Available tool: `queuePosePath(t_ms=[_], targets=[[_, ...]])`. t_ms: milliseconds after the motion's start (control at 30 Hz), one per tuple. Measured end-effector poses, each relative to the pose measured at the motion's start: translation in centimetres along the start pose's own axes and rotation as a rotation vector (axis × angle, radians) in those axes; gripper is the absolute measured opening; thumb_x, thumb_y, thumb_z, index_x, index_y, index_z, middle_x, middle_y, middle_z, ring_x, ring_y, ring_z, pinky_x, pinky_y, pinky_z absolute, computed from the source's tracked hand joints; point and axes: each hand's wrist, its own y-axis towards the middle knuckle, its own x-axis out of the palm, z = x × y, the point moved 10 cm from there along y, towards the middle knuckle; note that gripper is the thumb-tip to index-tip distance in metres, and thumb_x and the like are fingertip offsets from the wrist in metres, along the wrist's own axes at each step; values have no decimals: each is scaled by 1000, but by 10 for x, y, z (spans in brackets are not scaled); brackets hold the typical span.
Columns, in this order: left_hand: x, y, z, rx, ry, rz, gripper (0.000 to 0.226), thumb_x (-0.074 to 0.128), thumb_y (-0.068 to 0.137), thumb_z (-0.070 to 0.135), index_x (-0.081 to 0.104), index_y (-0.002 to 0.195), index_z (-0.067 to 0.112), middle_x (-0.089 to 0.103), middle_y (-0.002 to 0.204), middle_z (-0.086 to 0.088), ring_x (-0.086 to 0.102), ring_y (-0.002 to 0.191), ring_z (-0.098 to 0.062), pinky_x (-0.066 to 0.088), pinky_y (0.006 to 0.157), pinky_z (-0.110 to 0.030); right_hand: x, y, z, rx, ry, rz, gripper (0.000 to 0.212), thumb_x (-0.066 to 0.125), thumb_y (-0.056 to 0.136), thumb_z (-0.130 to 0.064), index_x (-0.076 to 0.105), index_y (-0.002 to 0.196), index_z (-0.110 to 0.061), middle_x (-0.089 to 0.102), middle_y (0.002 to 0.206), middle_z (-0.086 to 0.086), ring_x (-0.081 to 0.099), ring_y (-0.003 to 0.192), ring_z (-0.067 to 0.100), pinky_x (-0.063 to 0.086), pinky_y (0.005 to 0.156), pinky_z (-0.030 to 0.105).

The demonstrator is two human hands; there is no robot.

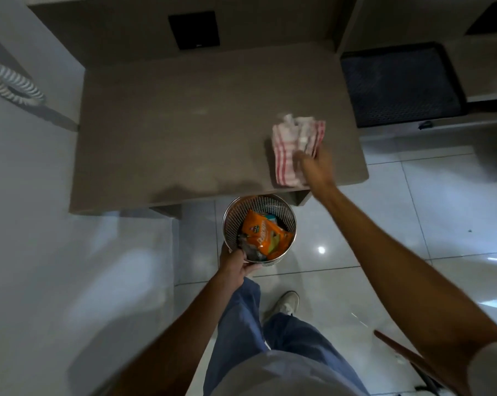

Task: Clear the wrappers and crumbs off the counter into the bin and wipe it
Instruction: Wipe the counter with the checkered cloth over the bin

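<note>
A red-and-white striped cloth [291,147] lies bunched on the right part of the brown counter [178,144]. My right hand [317,167] rests on the cloth's near edge and grips it; the hand is blurred. Below the counter's front edge, my left hand [237,262] holds the near rim of a round metal mesh bin [233,208]. Inside the bin lie an orange snack wrapper [265,235] and other crumpled wrappers.
A black mesh tray [398,84] sits on a lower shelf to the right. A black square panel [194,30] is set in the back wall. A striped cord [10,81] hangs at the left. Glossy floor tiles and my shoe [284,304] are below.
</note>
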Motion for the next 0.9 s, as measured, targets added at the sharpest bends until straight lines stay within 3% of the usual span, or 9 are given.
queuePosePath(t_ms=[67, 133, 167, 233, 333, 400, 467, 567, 900], targets=[[15, -5, -2, 5, -18, 1, 51, 58, 102, 2, 48, 148, 22, 54, 152, -16, 54, 139, -47, 61, 86, -60, -25, 29, 7, 114, -74, 8, 18, 51, 99, -19, 60, 115, -19, 71, 117, 11, 70, 107, 29, 57, 100, 52], [29, -8, -7, 1, -19, -11, 52, 57, 102, 2, 48, 148, 24, 53, 154, -16, 54, 139, -46, 59, 89, -65, -60, 41, 8, 102, -551, 130, 34, 49, 100, -35, 62, 122, -12, 65, 124, 17, 61, 116, 34, 50, 106, 51], [36, -8, -9, 0, -13, -20, 51, 58, 103, 3, 48, 148, 24, 53, 154, -16, 55, 139, -46, 57, 94, -68, -76, 38, 0, 16, -729, 252, 43, 48, 100, -42, 60, 128, -11, 62, 128, 18, 58, 120, 35, 48, 107, 47], [43, -4, -15, -2, -9, -28, 49, 59, 103, 6, 49, 148, 24, 54, 153, -17, 56, 137, -46, 54, 100, -69, -81, 5, -15, -271, -726, 372, 38, 44, 102, -38, 60, 127, -14, 63, 123, 16, 59, 112, 32, 51, 98, 44], [53, 14, -26, 15, 5, -18, 50, 56, 104, 4, 48, 150, 22, 54, 152, -19, 56, 136, -47, 52, 104, -69, -49, -56, 31, -539, -782, 239, 17, 49, 98, -25, 59, 111, -22, 68, 105, 8, 60, 95, 25, 52, 86, 40], [57, 33, -33, 39, 31, -7, 50, 54, 104, 1, 48, 150, 21, 55, 152, -19, 56, 136, -46, 52, 105, -69, -36, -73, 101, -360, -789, 142, 29, 58, 95, -32, 60, 123, -24, 67, 121, 2, 60, 110, 21, 50, 99, 35], [61, 67, -43, 50, 55, -12, 50, 55, 103, 2, 47, 150, 18, 56, 151, -21, 57, 135, -47, 53, 104, -68, -33, -68, 192, -36, -615, 88, 57, 68, 91, -35, 48, 142, -18, 58, 141, 6, 55, 129, 25, 50, 110, 45], [65, 142, -58, 64, 107, -36, 52, 57, 101, 0, 46, 150, 17, 57, 149, -23, 61, 130, -50, 55, 101, -68, -16, -32, 317, 368, -293, -1, 62, 69, 94, -25, 40, 148, -13, 58, 144, 15, 59, 131, 35, 57, 101, 51], [74, 398, -93, 86, 286, 0, 45, 57, 104, 15, 51, 142, 38, 64, 145, -12, 72, 116, -40, 63, 91, -61, 42, 127, 556, 479, -121, 57, 52, 67, 97, -32, 47, 142, -16, 64, 133, 10, 66, 119, 30, 62, 93, 52]])
